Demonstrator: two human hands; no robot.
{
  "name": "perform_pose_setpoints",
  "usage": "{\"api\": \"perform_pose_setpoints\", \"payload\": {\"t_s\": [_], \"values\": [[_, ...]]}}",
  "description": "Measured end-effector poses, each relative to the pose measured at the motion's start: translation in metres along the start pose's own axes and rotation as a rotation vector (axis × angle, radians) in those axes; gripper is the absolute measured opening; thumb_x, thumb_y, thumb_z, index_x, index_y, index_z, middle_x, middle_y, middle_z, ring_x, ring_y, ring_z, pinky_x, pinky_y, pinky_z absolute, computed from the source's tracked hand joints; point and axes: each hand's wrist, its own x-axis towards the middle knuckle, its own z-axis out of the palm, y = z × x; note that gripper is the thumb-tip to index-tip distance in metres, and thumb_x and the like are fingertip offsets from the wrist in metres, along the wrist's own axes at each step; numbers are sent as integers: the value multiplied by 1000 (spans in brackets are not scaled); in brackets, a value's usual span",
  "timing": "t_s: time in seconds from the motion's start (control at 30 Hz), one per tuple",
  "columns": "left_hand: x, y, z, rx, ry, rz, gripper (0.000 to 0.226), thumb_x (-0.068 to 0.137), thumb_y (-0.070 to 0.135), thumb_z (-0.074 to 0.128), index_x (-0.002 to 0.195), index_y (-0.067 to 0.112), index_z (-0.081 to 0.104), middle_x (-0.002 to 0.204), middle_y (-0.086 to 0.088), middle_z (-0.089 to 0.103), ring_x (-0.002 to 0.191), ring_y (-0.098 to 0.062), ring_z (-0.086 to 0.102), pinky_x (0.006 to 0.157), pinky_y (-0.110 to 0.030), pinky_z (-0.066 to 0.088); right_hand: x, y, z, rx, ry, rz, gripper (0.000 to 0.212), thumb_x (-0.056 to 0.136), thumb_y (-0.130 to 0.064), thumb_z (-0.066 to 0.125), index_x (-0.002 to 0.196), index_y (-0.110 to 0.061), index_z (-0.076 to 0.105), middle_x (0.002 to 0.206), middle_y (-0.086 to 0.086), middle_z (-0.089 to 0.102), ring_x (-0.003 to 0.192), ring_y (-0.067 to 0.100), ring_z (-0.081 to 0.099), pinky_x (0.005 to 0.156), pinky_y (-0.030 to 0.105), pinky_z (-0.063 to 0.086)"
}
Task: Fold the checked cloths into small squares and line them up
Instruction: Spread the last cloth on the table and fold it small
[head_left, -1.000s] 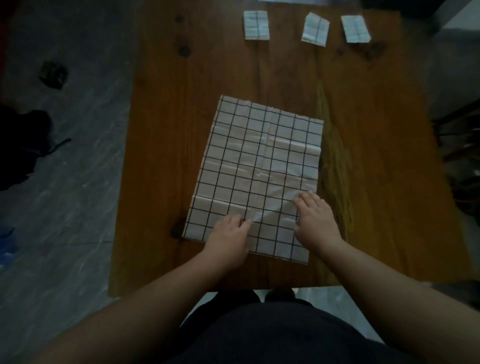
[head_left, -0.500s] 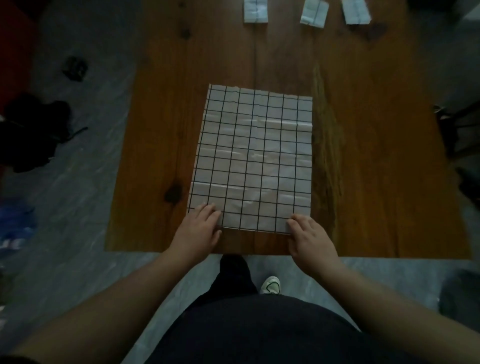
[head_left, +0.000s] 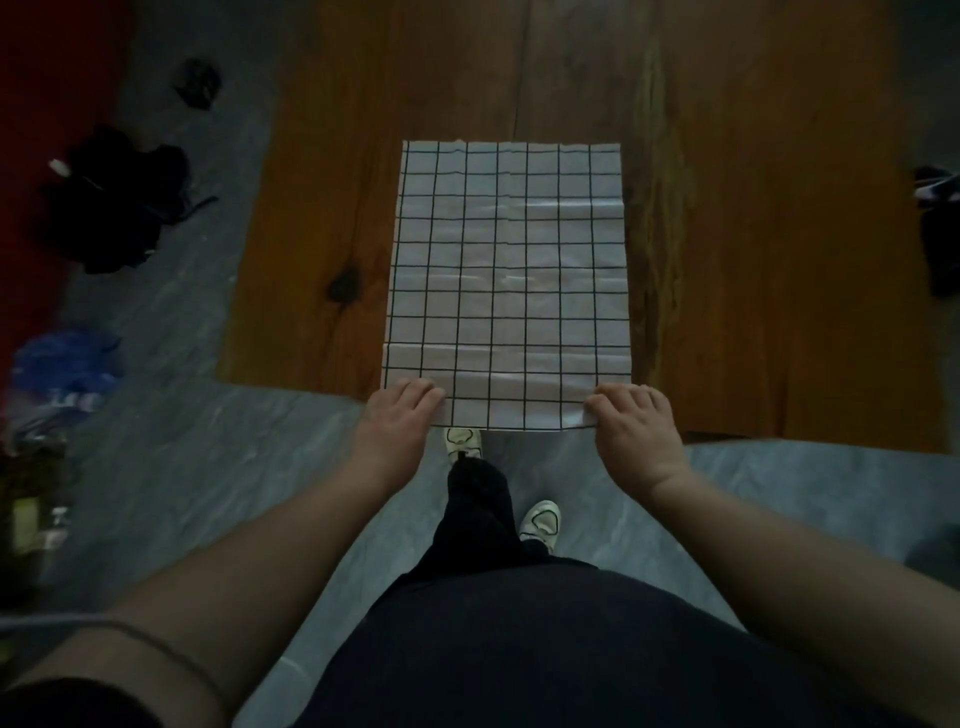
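A white cloth with a black checked grid (head_left: 509, 280) lies flat and unfolded on the brown wooden table (head_left: 322, 208), its near edge hanging slightly over the table's front edge. My left hand (head_left: 402, 415) grips the cloth's near left corner, fingers curled over it. My right hand (head_left: 631, 421) pinches the near right corner, where the fabric lifts a little. The folded cloths seen earlier at the table's far side are out of view.
The table's front edge runs just behind my hands, with grey floor below and my two white shoes (head_left: 540, 522) on it. A dark heap (head_left: 119, 197) lies on the floor at left, blue plastic (head_left: 62, 364) nearer, and a dark object (head_left: 940, 228) at far right.
The cloth was smoothed flat and pulled toward the front edge. Both hands slid from the middle of its near part out to the two near corners. The view tilted down.
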Motion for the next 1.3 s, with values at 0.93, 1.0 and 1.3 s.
{"api": "perform_pose_setpoints", "payload": {"t_s": [0.93, 1.0, 1.3], "values": [[114, -54, -129, -327, 231, -83, 33, 95, 18, 58, 128, 20, 59, 90, 12, 57, 77, -11, 55, 80, -39, 53, 126, -11, -127, 202, 414, 120, 22, 101, -26, 50, 108, -17, 68, 99, 0, 70, 93, 21, 61, 87, 39, 44], [136, -62, -135, -323, 201, -96, 39, 94, 15, 60, 133, 20, 56, 98, 9, 60, 85, -13, 56, 87, -39, 51, 154, -9, -129, 169, 363, 156, 22, 102, -29, 47, 107, -21, 67, 98, -3, 68, 92, 19, 59, 86, 38, 43], [228, -99, -145, -301, 111, -163, 38, 96, 15, 59, 133, 25, 55, 114, 4, 66, 101, -18, 61, 92, -42, 51, 256, 8, -127, 108, 224, 314, 18, 101, -30, 47, 109, -25, 63, 99, -4, 64, 92, 18, 54, 86, 40, 46]]}}
